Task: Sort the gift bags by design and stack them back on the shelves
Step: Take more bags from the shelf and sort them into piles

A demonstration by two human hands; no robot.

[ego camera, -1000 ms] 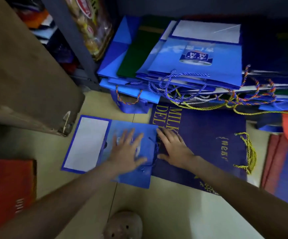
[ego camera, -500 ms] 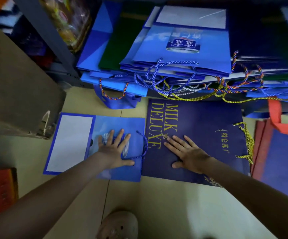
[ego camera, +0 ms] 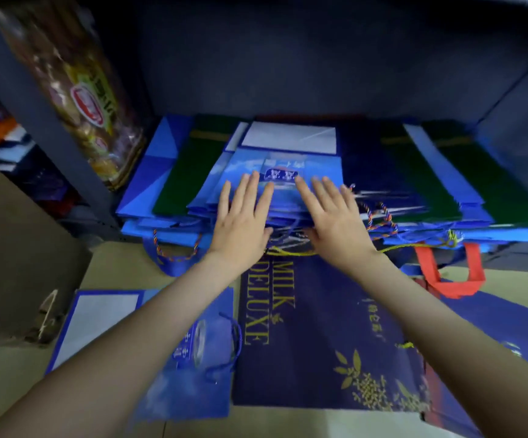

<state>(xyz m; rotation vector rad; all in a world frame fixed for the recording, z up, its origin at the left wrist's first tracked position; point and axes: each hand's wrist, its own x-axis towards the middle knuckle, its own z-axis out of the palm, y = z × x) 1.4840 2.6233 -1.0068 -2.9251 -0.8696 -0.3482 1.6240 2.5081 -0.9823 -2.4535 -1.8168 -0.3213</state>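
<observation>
Your left hand [ego camera: 243,216] and right hand [ego camera: 332,216] lie flat on the shelf stack [ego camera: 382,175], centre frame.
Fingers straight, gripping nothing, they hide the lower edge of its top light-blue bag [ego camera: 288,165]. Your left forearm covers part of the floor bag [ego camera: 199,384] at lower left, beside the navy MILK DELUXE bag [ego camera: 313,336]. The snack packet [ego camera: 79,96], upper left, is blurred.

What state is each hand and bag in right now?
top blue bag: folded flat atop the shelf stack
left hand: open, fingers straight, over top blue bag
right hand: open, fingers straight, over same bag
light blue floor bag: flat on the floor, ungripped
Milk Deluxe bag: flat on the floor, beside it
</observation>
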